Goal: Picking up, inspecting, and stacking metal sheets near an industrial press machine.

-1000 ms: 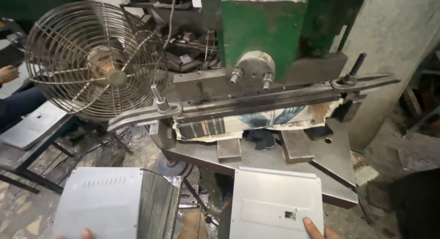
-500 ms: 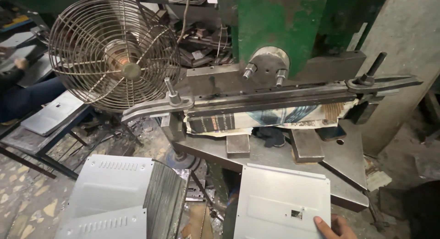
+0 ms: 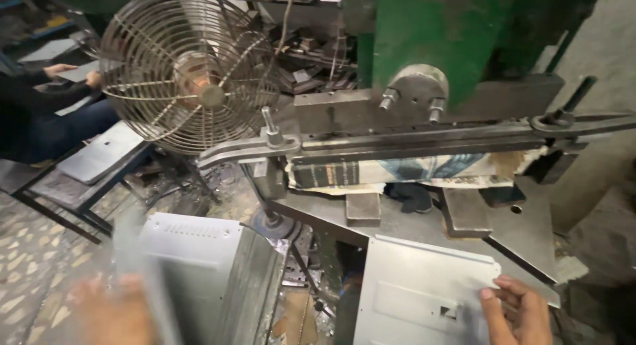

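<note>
Thin sheet edges under bare fingers beside a heavy green press.
The right hand (image 3: 513,312) rests, fingers spread flat, on the right edge of the flat grey sheet-metal panel (image 3: 417,292) on the steel counter (image 3: 530,242); it could cut or slip. The blurred left hand (image 3: 109,315) sits by the stacked grey panels (image 3: 192,272), grip unclear.

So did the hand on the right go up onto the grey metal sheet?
Yes. The right hand has moved up and in along the grey metal sheet, toward the steel work table; earlier only its fingertips peeked over the sheet's bottom edge.
</note>
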